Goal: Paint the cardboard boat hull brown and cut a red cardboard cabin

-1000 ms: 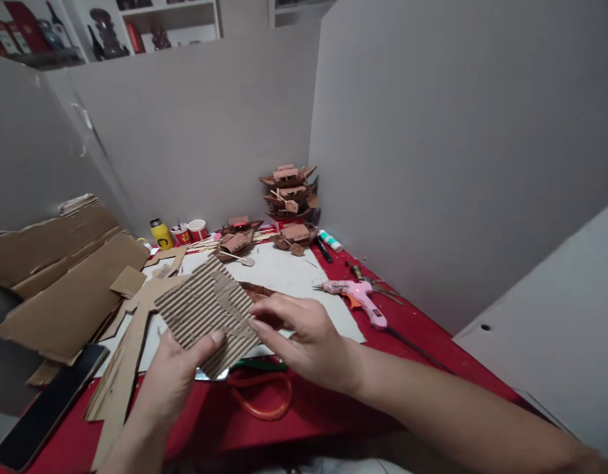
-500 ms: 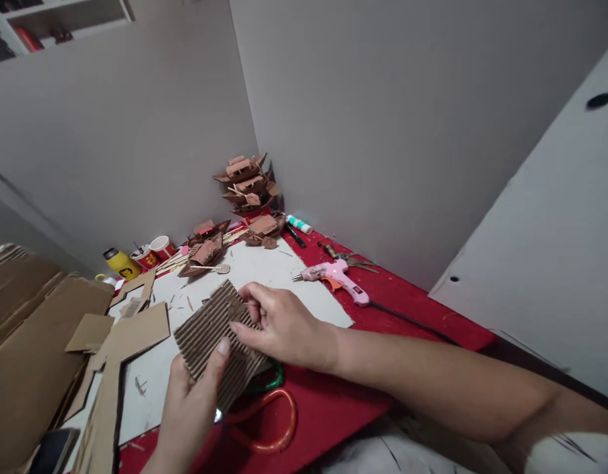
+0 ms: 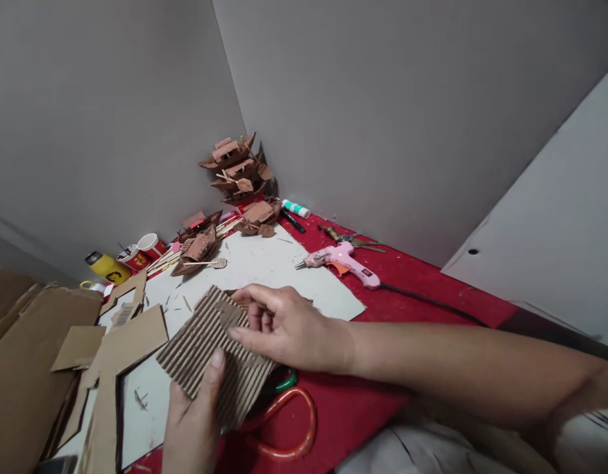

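Note:
A piece of corrugated cardboard [image 3: 210, 359], its ridges bare, is held up in front of me over the table. My left hand [image 3: 198, 408] grips its lower left edge, thumb lying on the ridges and fingers behind. At the upper right part of the sheet is my right hand [image 3: 284, 329], thumb on the ridges and index finger bent at the far edge. A torn patch of smooth paper clings near that thumb. Beneath the cardboard lie scissors with an orange-red handle loop [image 3: 306, 428] and a green one [image 3: 287, 382], mostly covered.
A pink glue gun [image 3: 351, 263] with a black cord rests at right on the red tabletop [image 3: 363, 408]. Brown model boats [image 3: 235, 164] are stacked in the corner, others in front. Cut cardboard [image 3: 136, 339], paper cups [image 3: 151, 245] and a yellow bottle [image 3: 106, 266] stand left.
The view has shifted slightly. In the picture the cardboard sits a little lower and further left, with both hands still on it. More of the orange-red handle shows.

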`<state>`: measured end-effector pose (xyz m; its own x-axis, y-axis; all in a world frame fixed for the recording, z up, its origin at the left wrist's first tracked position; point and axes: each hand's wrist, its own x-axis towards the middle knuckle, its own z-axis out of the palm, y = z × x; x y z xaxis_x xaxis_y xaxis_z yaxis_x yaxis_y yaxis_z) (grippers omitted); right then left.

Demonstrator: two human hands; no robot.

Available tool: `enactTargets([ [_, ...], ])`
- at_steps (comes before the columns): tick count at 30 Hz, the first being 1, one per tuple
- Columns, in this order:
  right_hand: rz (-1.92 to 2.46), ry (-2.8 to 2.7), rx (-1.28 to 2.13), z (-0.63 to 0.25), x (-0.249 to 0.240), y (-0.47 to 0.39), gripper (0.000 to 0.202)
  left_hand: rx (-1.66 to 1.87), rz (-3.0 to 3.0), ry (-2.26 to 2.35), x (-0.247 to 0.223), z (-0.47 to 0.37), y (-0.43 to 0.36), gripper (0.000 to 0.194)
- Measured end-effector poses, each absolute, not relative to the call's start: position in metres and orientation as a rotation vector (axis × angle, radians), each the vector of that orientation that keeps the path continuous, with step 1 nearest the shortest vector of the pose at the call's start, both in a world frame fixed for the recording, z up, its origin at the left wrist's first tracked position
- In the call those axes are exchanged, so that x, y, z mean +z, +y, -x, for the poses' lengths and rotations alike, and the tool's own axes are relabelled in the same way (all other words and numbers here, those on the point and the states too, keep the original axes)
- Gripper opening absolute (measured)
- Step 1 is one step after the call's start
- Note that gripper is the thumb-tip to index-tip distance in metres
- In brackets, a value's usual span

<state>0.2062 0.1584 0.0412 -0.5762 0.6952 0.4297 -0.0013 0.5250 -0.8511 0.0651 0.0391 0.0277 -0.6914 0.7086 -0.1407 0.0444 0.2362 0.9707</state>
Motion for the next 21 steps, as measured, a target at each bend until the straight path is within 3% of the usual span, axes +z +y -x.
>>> enactTargets([
  [16,0.552,-1.914,1.017,-0.207,0.038,0.169,0.014,1.512,-1.047,2.102,-0.001,-0.048,0.039,0.046],
  [21,0.539,-1.832,1.097,-0.21,0.036,0.165,0.018,1.439,-0.935,2.16,-0.001,-0.054,0.039,0.05],
])
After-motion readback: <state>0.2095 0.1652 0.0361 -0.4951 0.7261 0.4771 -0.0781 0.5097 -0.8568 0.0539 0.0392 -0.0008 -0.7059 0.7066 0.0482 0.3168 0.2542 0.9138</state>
